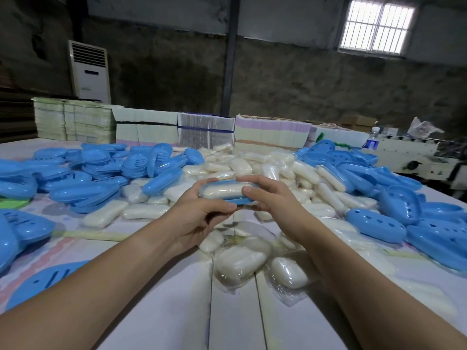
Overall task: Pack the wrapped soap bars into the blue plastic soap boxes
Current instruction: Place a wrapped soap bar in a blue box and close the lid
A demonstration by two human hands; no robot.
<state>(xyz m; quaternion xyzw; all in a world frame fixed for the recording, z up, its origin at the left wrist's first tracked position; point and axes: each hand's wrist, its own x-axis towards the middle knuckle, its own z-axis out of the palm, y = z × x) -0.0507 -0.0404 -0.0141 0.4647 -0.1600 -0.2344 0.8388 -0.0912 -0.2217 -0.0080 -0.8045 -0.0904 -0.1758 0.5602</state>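
the left hand (199, 210) and the right hand (271, 198) meet above the middle of the table (232, 324), each curled round one end of a single blue soap box (236, 200), the left from the left end with its thumb along the near rim, the right from the right end with its thumb on top. one wrapped soap bar (223, 191) lies in that box, its long axis running left to right across the view and level, the pale top of it showing between the thumbs. just below and beyond the hands spreads the pile of wrapped soap bars (252, 168), too many and too overlapped to count; about five lie apart near the forearms, among them a large one (241, 261) in clear film. loose blue box halves lie in two heaps, one on the left (83, 173) and one on the right (394, 188), dozens in each, touching the soap pile at its sides. bare white tabletop shows only in the near strip between the forearms. along the far edge stand about five stacks of flat cartons (161, 127). behind them are a white air conditioner (89, 72), a dark post (231, 54) and a barred window (377, 24); a water bottle (372, 140) stands at the right.
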